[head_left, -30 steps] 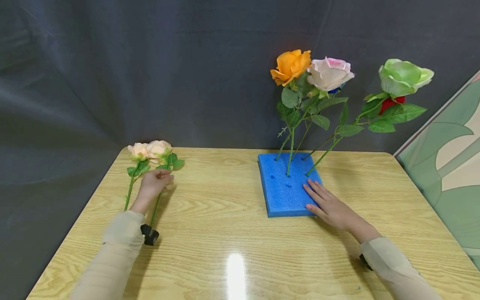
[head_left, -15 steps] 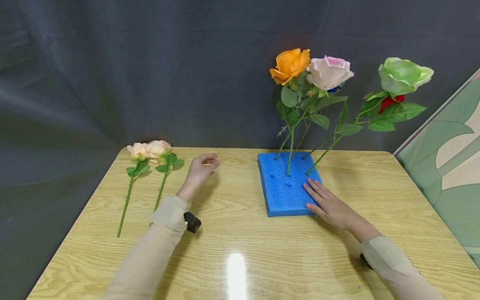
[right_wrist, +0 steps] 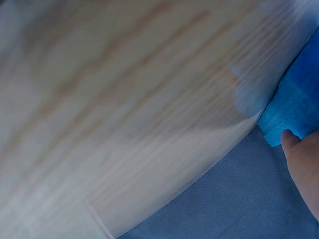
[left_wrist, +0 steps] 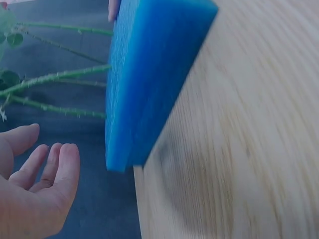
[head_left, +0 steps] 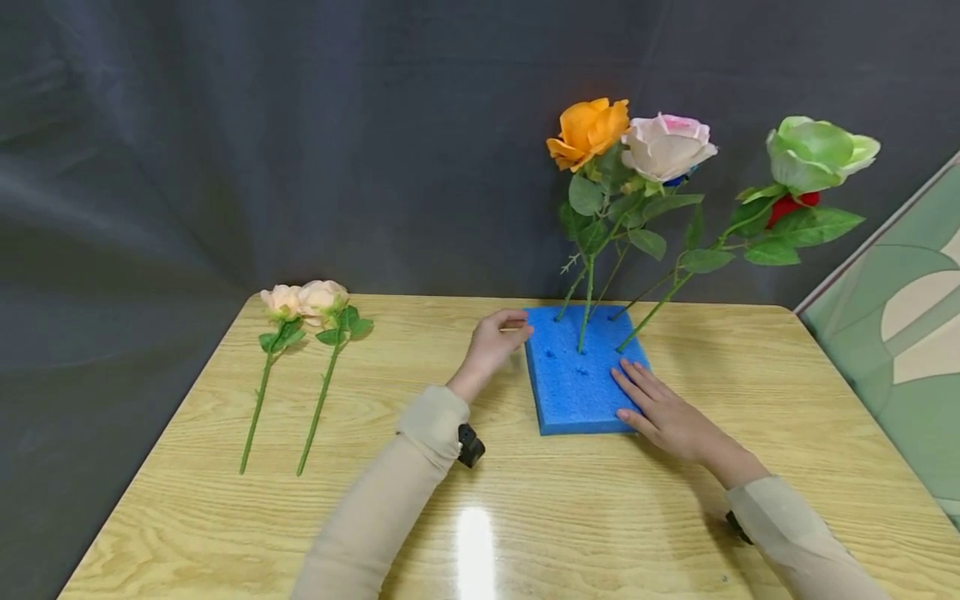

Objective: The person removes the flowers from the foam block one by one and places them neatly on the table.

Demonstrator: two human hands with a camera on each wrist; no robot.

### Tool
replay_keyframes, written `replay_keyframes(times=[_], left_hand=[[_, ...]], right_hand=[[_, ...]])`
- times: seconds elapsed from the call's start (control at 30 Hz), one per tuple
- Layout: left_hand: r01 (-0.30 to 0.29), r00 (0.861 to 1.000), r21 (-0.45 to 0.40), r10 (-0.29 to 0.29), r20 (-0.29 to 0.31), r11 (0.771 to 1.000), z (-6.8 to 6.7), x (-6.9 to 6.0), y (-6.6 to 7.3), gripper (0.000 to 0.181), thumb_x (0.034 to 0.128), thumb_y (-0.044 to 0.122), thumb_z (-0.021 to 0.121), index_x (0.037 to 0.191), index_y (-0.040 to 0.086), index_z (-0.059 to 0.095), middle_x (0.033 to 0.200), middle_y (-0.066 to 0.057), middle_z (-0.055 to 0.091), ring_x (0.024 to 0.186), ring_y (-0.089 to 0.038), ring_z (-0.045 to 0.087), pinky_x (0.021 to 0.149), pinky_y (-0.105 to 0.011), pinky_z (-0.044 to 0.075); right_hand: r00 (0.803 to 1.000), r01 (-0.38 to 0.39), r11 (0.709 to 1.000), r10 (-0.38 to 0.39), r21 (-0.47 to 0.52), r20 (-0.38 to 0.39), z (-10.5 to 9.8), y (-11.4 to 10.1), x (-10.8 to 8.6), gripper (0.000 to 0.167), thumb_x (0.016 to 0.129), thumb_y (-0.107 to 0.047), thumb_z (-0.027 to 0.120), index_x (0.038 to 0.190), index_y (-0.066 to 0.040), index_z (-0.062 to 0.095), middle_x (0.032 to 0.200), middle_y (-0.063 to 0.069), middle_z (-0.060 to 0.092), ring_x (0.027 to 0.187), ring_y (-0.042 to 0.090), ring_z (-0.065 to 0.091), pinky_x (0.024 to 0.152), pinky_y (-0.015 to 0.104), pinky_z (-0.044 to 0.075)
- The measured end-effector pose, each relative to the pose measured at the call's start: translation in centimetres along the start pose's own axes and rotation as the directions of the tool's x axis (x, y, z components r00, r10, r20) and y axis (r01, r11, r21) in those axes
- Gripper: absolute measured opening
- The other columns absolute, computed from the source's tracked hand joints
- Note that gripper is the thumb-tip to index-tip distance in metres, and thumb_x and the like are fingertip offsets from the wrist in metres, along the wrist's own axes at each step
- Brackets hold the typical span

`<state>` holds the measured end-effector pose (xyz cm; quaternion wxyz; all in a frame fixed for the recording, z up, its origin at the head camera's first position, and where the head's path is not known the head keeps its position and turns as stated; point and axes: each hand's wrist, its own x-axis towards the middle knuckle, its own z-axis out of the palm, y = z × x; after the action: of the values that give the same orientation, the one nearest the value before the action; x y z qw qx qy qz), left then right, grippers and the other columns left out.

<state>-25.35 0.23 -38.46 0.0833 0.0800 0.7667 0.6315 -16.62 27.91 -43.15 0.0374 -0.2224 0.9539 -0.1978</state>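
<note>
A blue foam block [head_left: 577,400] lies on the table with several artificial roses standing in it: an orange rose [head_left: 588,133], a pale pink rose [head_left: 667,148] and a green rose [head_left: 813,154] are plainest. Red petals [head_left: 787,208] show behind the green one. My left hand [head_left: 495,342] is at the block's far left corner, fingers loosely bent and holding nothing; the left wrist view shows its fingers [left_wrist: 67,167] apart from the foam. My right hand [head_left: 667,417] rests on the block's right side with fingers straight. Two peach roses [head_left: 281,300] lie on the table's left.
The wooden table [head_left: 420,500] carries everything. A dark curtain [head_left: 420,150] hangs right behind its far edge. At the far right stands a panel [head_left: 900,367] with a green leaf pattern.
My left hand has moved right, from above the peach roses to the foam block's left edge, carrying nothing. Both peach roses stay lying. My right hand has stayed on the block.
</note>
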Motion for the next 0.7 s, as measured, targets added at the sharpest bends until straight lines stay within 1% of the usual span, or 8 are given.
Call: replay_keyframes(times=[0.1, 0.23, 0.33, 0.53, 0.7], left_hand=[[-0.008, 1.0, -0.01, 0.008, 0.016, 1.0, 1.2, 0.0, 0.3, 0.038, 0.0946, 0.011, 0.059, 0.13, -0.001, 0.056, 0.126, -0.019, 0.06, 0.117, -0.031, 0.058, 0.096, -0.037, 0.052], [-0.015, 0.999, -0.065, 0.017, 0.037, 0.998, 2.7, 0.1, 0.4, 0.039, 0.0948, 0.012, 0.059, 0.132, 0.001, 0.054, 0.129, -0.02, 0.058, 0.121, -0.031, 0.056, 0.099, -0.038, 0.05], [-0.004, 0.998, -0.103, 0.01, 0.054, 0.995, 3.8, 0.1, 0.5, 0.041, 0.0953, 0.013, 0.058, 0.134, 0.002, 0.052, 0.132, -0.019, 0.057, 0.122, -0.031, 0.056, 0.101, -0.038, 0.049], [-0.015, 0.996, -0.083, 0.023, 0.088, 0.996, 5.4, 0.1, 0.4, 0.044, 0.0967, 0.015, 0.056, 0.139, 0.005, 0.048, 0.138, -0.014, 0.053, 0.128, -0.028, 0.052, 0.104, -0.036, 0.048], [-0.006, 0.996, -0.075, 0.013, 0.091, 0.997, 6.2, 0.3, 0.4, 0.045, 0.0971, 0.013, 0.055, 0.141, 0.006, 0.045, 0.144, -0.012, 0.048, 0.133, -0.028, 0.048, 0.106, -0.038, 0.046]], right_hand=[[1.0, -0.002, 1.0, 0.002, 0.008, 0.001, 0.1, 0.1, 0.0, 0.062, 0.101, -0.034, 0.046, 0.152, -0.008, 0.023, 0.16, 0.019, 0.015, 0.148, 0.039, 0.009, 0.113, 0.063, 0.021], [1.0, -0.016, 1.0, 0.016, 0.014, 0.015, 0.1, 0.2, -0.1, 0.063, 0.101, -0.034, 0.045, 0.153, -0.009, 0.021, 0.16, 0.018, 0.013, 0.148, 0.039, 0.007, 0.113, 0.063, 0.02], [1.0, -0.019, 1.0, 0.018, 0.018, 0.02, 0.1, 0.2, 0.0, 0.063, 0.101, -0.035, 0.045, 0.153, -0.01, 0.02, 0.16, 0.018, 0.013, 0.148, 0.038, 0.007, 0.112, 0.065, 0.021], [0.999, -0.021, 1.0, 0.021, 0.023, 0.026, 0.0, 0.1, 0.1, 0.063, 0.101, -0.035, 0.045, 0.153, -0.01, 0.02, 0.16, 0.018, 0.013, 0.148, 0.039, 0.007, 0.111, 0.066, 0.021], [0.999, -0.018, 1.0, 0.018, 0.024, 0.027, 0.0, 0.1, 0.2, 0.062, 0.101, -0.035, 0.045, 0.153, -0.01, 0.02, 0.16, 0.018, 0.013, 0.148, 0.039, 0.007, 0.111, 0.065, 0.021]])
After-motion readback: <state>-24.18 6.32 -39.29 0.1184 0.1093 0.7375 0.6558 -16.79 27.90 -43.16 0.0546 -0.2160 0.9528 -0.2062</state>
